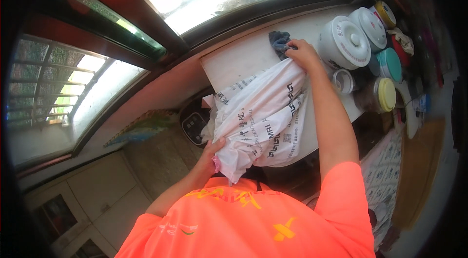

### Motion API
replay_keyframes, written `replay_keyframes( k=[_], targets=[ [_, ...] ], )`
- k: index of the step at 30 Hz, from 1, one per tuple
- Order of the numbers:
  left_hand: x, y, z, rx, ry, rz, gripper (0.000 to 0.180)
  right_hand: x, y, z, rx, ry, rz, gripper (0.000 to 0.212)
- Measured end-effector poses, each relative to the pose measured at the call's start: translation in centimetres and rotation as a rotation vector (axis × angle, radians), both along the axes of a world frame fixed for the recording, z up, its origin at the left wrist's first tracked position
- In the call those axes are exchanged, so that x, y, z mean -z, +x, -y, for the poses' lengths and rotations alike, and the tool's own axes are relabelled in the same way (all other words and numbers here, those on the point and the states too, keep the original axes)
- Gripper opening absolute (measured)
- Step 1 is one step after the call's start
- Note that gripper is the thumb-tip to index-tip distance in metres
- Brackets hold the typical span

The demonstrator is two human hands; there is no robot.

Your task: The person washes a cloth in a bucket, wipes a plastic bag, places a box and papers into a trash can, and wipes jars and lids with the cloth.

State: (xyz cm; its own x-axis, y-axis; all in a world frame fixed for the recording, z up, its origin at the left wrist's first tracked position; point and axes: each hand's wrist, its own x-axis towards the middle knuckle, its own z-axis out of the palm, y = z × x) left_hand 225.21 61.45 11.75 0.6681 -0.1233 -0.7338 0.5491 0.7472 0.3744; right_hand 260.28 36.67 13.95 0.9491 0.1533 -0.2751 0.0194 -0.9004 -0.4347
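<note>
1. White printed bag (pixel 261 124): in front of the torso, its upper part over the white worktop (pixel 231 65), its lower end hanging past the near edge. Long axis slants from lower left to upper right, folds drawn together toward the top.
2. Left hand (pixel 212 153): clamped on the bag's lower-left edge, close to the body. The nearer hand to the crumpled end.
3. Right hand (pixel 303 55): fingers closed at the gathered upper end, arm reached far out. Hands well apart; the bag spans the line between them.
4. Dark blue cloth (pixel 279 43): just beyond the right fingertips. Cannot tell whether they pinch it too.
5. Further right: lidded white pot (pixel 347 43) and yellow-lidded jar (pixel 385 95), both clear of the bag.
6. Left of the bag: black appliance (pixel 193 125), partly covered by it.
7. Hard to make out: the bag's mouth and contents, if any; the left fingers tucked under plastic; a small pink bit (pixel 217 163) by the left hand, kind unclear. Far right rim dark and blurred.
</note>
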Motion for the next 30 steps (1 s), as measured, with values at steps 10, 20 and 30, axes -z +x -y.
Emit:
replay_keyframes(
  k=[10, 20, 30],
  targets=[
    [-0.1, 0.9, 1.0, -0.028, -0.228, 0.08, 0.089, 0.0, 0.1, 0.1, 0.001, -0.027, -0.027, 0.043],
    [-1.8, -0.5, -0.2, 0.018, -0.191, 0.024, 0.078, -0.3, -4.1, 0.9, 0.051, 0.003, -0.037, 0.043],
    [-2.9, -5.6, -5.7, -0.013, -0.158, -0.102, 0.068, -0.9, -14.3, 2.0, 0.027, 0.052, -0.111, 0.037]
  ],
)
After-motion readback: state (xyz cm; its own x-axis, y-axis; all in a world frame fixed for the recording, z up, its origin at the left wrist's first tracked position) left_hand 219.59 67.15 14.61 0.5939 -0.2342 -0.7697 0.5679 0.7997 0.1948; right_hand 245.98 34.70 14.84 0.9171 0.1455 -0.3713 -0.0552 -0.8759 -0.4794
